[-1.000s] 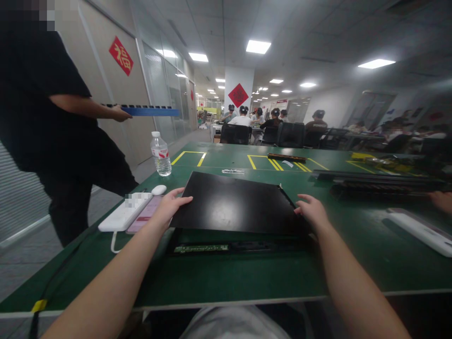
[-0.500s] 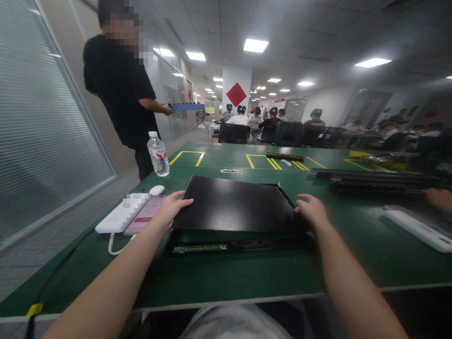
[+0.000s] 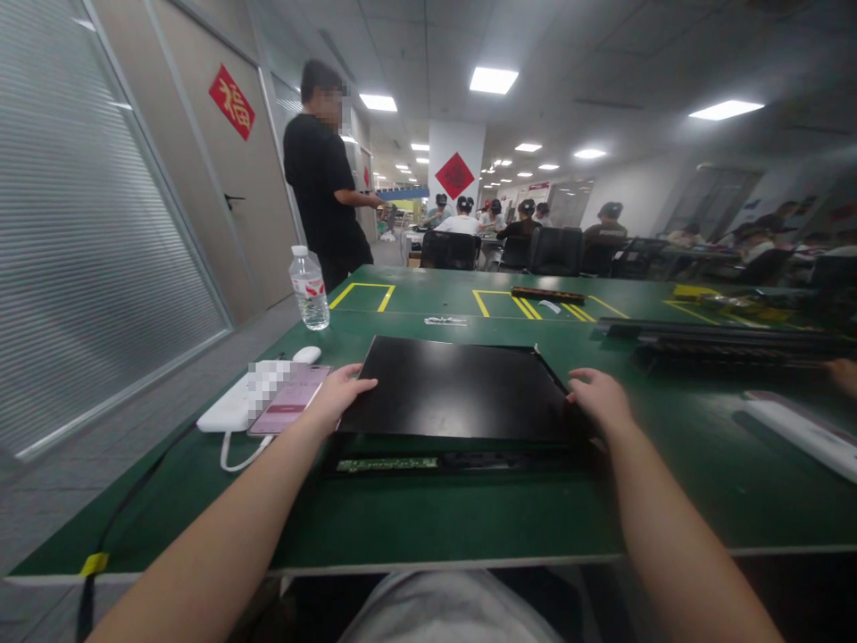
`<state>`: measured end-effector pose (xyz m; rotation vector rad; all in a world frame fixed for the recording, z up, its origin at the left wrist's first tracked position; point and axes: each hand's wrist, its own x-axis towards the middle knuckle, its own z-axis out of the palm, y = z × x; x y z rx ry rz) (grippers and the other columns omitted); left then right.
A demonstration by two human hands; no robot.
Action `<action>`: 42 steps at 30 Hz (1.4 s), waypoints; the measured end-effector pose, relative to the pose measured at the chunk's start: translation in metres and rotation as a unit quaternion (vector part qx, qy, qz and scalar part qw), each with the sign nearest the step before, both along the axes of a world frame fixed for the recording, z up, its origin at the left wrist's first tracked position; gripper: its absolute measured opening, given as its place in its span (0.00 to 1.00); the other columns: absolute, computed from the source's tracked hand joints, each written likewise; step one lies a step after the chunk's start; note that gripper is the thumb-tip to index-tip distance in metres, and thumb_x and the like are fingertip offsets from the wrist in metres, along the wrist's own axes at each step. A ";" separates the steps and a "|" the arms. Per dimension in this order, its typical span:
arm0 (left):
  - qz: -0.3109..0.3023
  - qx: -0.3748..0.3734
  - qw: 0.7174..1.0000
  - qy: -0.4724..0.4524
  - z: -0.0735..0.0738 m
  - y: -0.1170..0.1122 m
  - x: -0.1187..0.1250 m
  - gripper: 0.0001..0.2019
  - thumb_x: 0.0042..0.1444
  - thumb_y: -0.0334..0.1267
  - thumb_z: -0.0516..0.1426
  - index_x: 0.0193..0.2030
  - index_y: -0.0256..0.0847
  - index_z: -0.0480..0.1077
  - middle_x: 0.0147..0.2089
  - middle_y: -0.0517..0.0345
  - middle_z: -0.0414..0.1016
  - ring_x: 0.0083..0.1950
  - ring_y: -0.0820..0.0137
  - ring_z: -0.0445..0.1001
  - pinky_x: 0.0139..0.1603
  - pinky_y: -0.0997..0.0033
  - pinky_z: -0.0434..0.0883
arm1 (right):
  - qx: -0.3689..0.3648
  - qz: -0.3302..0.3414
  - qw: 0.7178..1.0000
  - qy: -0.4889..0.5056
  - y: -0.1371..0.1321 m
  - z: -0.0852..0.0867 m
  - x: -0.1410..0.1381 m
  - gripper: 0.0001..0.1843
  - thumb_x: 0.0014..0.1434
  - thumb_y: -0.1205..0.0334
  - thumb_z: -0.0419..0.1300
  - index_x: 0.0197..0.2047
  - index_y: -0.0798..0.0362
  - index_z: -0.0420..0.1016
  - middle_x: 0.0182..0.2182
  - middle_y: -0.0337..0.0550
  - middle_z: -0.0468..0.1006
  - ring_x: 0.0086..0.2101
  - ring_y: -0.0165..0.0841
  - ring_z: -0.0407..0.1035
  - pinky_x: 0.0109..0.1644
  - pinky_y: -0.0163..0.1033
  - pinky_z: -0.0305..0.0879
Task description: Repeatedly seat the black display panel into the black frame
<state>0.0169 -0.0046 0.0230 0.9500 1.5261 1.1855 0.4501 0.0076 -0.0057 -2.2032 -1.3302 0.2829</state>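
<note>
A flat, glossy black screen panel (image 3: 455,388) lies slightly tilted over a black frame (image 3: 515,462). A green circuit board (image 3: 388,464) shows along the frame's near side, below the panel's front edge. My left hand (image 3: 345,393) grips the panel's left edge, thumb on top and the other fingers mostly hidden. At the right side, my right hand (image 3: 598,399) has its fingers bent against the frame's edge. Whether it also touches the panel cannot be made out.
To the left are a phone (image 3: 291,402), a white power strip (image 3: 234,406), a white mouse (image 3: 306,354) and a water bottle (image 3: 310,290). Dark strips (image 3: 710,344) and a white bar (image 3: 803,429) lie right, near another person's hand (image 3: 842,375). A person (image 3: 328,179) stands beyond.
The standing person has walked farther away with the blue tray-like item. The view has shifted slightly left; both my hands keep their places at the panel and frame.
</note>
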 end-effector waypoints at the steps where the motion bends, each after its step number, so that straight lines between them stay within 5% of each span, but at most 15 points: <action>1: -0.005 -0.001 1.000 -0.001 -0.002 0.001 0.000 0.15 0.51 0.23 0.61 0.47 0.36 0.74 0.26 0.58 0.80 0.27 0.66 0.80 0.29 0.72 0.76 | -0.004 -0.001 1.000 -0.004 0.000 0.001 -0.001 0.24 0.51 0.61 0.56 0.51 0.51 0.79 0.28 0.43 0.82 0.36 0.39 0.75 0.35 0.38 0.63; 14: -0.071 0.026 0.997 0.029 -0.032 0.016 -0.014 0.22 0.48 0.30 0.65 0.51 0.35 0.71 0.31 0.52 0.82 0.29 0.61 0.81 0.32 0.66 0.77 | -0.032 0.011 0.994 -0.103 -0.004 0.003 -0.010 0.22 0.53 0.56 0.54 0.48 0.46 0.82 0.34 0.46 0.82 0.40 0.42 0.75 0.40 0.40 0.66; 25: -0.056 0.049 0.989 0.125 -0.020 0.009 -0.009 0.16 0.49 0.32 0.63 0.47 0.35 0.74 0.36 0.53 0.83 0.36 0.61 0.82 0.35 0.70 0.75 | -0.041 0.031 0.992 -0.111 -0.005 0.007 -0.011 0.21 0.55 0.53 0.54 0.46 0.45 0.83 0.34 0.46 0.82 0.38 0.41 0.75 0.39 0.40 0.66; 35: -0.056 0.075 0.977 0.191 -0.027 0.014 -0.015 0.17 0.47 0.35 0.63 0.46 0.35 0.75 0.39 0.49 0.83 0.41 0.58 0.82 0.37 0.69 0.74 | -0.033 0.059 0.989 -0.134 -0.006 0.006 -0.011 0.20 0.57 0.50 0.54 0.46 0.45 0.83 0.33 0.46 0.82 0.39 0.42 0.75 0.39 0.40 0.66; 42: -0.059 0.065 0.983 0.160 -0.024 0.012 -0.013 0.20 0.45 0.35 0.64 0.47 0.34 0.74 0.36 0.50 0.83 0.37 0.58 0.82 0.34 0.69 0.74 | -0.024 0.041 0.994 -0.098 -0.003 0.004 -0.007 0.19 0.57 0.50 0.54 0.44 0.46 0.83 0.31 0.44 0.82 0.39 0.42 0.75 0.38 0.39 0.65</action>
